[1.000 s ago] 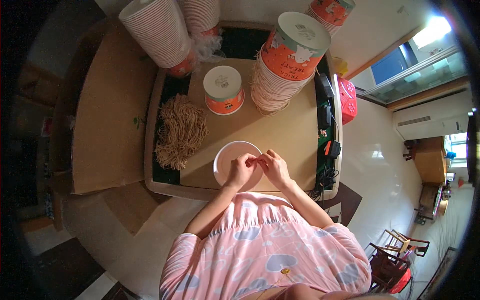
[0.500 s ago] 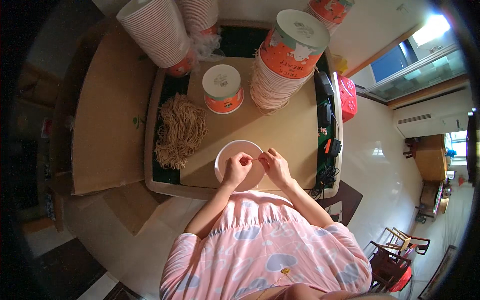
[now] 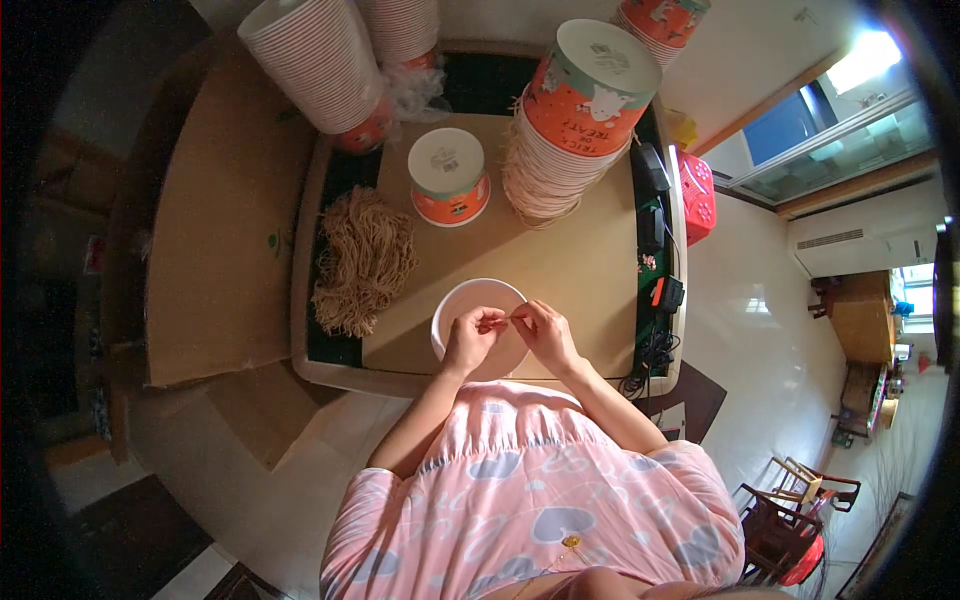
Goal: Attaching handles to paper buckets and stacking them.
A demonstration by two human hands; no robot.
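Note:
An open white paper bucket (image 3: pixel 465 298) stands at the table's near edge, its mouth facing up. Over that mouth, my left hand (image 3: pixel 472 340) and my right hand (image 3: pixel 546 338) nearly meet, thumbs and fingers pinched together. Between the fingertips shows a short bit of tan string (image 3: pixel 509 319); the rest of it is hidden or too thin to follow. A loose bundle of the same tan string (image 3: pixel 362 262) lies to the left. Beyond the bucket an orange and green paper bucket (image 3: pixel 446 180) sits upside down.
At the back right rises a tall stack of upside-down paper buckets (image 3: pixel 578 110) with strings hanging round it. Nested white buckets (image 3: pixel 310 60) stand back left beside crumpled plastic. Black adapters and cables (image 3: pixel 652 228) line the right edge. A large cardboard sheet (image 3: pixel 222 230) leans at left.
The left fingers have shifted and straightened slightly, and the fingertips of both hands have drawn closer together over the bucket. Nothing else has visibly moved apart from a slight view shift.

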